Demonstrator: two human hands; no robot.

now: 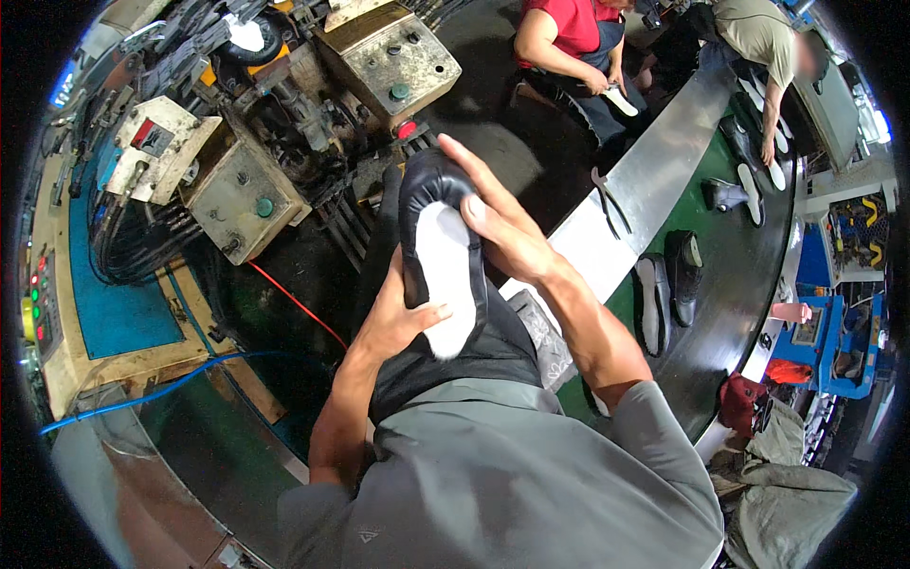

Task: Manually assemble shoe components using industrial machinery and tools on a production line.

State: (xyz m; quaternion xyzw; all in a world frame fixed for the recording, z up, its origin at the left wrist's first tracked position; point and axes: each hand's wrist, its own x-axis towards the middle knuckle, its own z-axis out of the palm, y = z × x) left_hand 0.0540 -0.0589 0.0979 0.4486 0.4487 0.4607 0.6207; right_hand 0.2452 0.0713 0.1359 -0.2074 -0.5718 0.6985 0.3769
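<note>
A black shoe upper [413, 204] is held over my lap with its underside toward me. Its white insole board [443, 270] shows, with the black edge folded in around it. My left hand [393, 311] grips the near end from the left, its thumb lying across the white board. At the toe end, my right hand [507, 228] wraps the right side, the thumb pressing on the folded black edge. The fingers beneath the shoe are partly hidden.
Pliers [611, 204] lie on a metal ledge [654, 171] at my right. Beyond it, a belt [706, 213] carries black shoes [684, 275]. Machine control boxes [245, 194] stand at left, near a blue hose [171, 391]. One co-worker [569, 47] holds a shoe; another [758, 38] reaches over the belt.
</note>
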